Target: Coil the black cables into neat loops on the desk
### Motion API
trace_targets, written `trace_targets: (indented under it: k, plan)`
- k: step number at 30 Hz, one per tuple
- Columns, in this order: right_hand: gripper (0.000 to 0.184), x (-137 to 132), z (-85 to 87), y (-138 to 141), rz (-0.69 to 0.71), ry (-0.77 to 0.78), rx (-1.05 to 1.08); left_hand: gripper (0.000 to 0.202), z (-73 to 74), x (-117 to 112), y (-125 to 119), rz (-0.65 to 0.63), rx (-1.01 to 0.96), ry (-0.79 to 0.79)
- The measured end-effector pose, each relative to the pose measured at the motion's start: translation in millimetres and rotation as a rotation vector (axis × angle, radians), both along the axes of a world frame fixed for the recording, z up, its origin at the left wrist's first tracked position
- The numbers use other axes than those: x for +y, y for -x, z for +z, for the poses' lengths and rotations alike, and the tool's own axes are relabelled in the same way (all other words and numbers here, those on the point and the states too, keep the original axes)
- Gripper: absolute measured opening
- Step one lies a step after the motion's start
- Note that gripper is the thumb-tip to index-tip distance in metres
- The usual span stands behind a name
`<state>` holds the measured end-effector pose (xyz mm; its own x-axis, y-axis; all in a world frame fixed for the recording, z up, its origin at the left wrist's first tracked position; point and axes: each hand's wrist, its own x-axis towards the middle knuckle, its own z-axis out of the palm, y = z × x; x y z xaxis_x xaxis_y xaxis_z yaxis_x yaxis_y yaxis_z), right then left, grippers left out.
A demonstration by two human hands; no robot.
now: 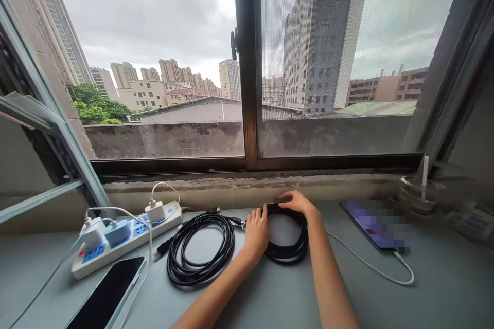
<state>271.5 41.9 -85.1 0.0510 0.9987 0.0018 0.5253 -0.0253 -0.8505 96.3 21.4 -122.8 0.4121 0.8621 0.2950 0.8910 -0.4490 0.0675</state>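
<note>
Two coils of black cable lie on a grey sill. My left hand (256, 233) rests palm down on the near left edge of the smaller coil (287, 253), fingers curled over its rim. My right hand (296, 201) reaches to the far side of that coil and its fingers are closed on the cable there. The larger coil (200, 249) lies just left of my left hand, its plug ends pointing toward the smaller coil and toward the power strip.
A white and blue power strip (127, 239) with plugged chargers sits at the left. A dark phone (106, 295) lies before it. A lit phone (376, 226) with a white cable (370, 266) lies at the right, near a plastic cup (419, 193). The window frame (247, 61) stands behind.
</note>
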Motion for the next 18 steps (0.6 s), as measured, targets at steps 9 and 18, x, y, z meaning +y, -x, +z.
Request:
trace_targets:
  k: [9,18]
  plan:
    - [0.017,-23.7,47.2,-5.3,-0.012,-0.253,0.069,0.053,-2.4,-1.6,1.5,0.013,0.022,-0.075]
    - [0.032,-92.3,97.7,-42.0,-0.229,-0.624,0.215,0.054,-2.4,-1.1,0.7,0.022,-0.022,-0.058]
